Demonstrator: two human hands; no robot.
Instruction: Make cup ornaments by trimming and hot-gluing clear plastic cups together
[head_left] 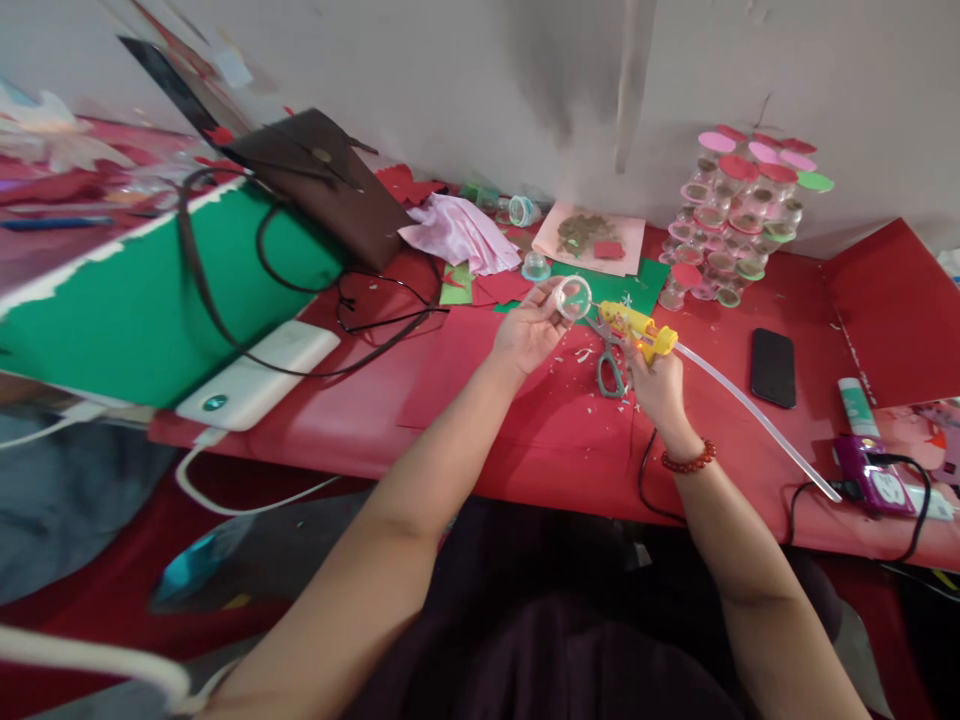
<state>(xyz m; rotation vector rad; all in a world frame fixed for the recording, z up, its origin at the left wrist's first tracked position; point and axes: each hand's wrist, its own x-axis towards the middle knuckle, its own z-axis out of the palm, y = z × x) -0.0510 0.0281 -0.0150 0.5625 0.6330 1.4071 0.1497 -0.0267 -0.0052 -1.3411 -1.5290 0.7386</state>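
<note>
Between the fingers of my left hand [529, 330] is a small clear plastic cup [574, 299], its round opening turned partly toward me. My right hand [658, 385] is closed around the handle of a yellow hot glue gun [634, 325]. The gun's nozzle points left, at or very near the cup's rim; I cannot tell if it touches. A long clear glue stick [757, 420] sticks out from the gun's back end. Below the gun, grey-handled scissors [610, 374] lie on the red table covering [555, 460], with white scraps around them.
At the back right stands a stack of clear cups with coloured discs [731, 215]. A phone [772, 367], a glue tube [857, 407] and a purple plug adapter [874, 475] lie to the right. Leftward are a brown bag [322, 185], eyeglasses [382, 303] and a white power bank [259, 375].
</note>
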